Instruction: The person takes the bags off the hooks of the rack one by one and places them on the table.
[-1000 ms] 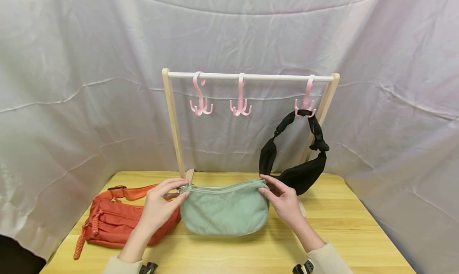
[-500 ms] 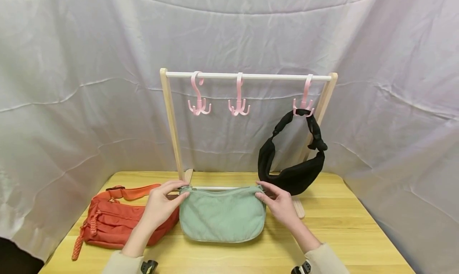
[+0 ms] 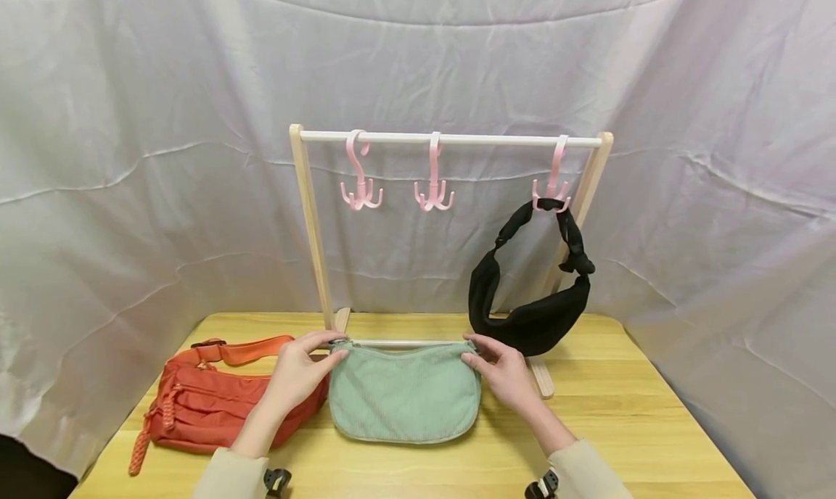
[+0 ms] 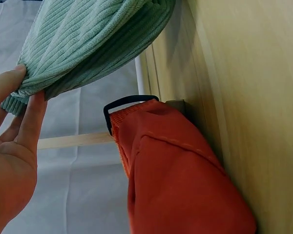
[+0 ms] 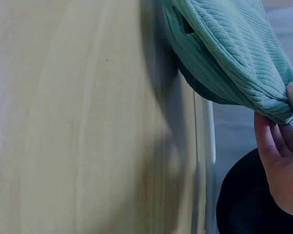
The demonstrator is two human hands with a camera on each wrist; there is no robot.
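A mint-green corduroy bag (image 3: 406, 397) stands upright at the front middle of the table, its zipped top edge facing up. My left hand (image 3: 299, 368) pinches its upper left corner between thumb and fingers. At the upper right corner my right hand (image 3: 508, 376) pinches it the same way. Both wrist views show the ribbed green bag (image 4: 88, 44) with fingertips at its corners. A red bag (image 3: 215, 405) with an orange strap lies left of the green one, partly behind my left forearm. Behind my right hand hangs a black bag (image 3: 532, 325).
A rack with a white rail (image 3: 496, 140) and wooden posts (image 3: 310, 231) stands at the back. Pink hooks hang on it: a left hook (image 3: 361, 187), a middle hook (image 3: 434, 187) and a right hook (image 3: 554, 176) bearing the black bag's strap. Grey cloth (image 3: 196, 122) surrounds the table (image 3: 627, 412).
Both hands have lowered the green bag slightly, and the right hand has come a little to the left. Its zip line shows less than before. The red and black bags stay in place.
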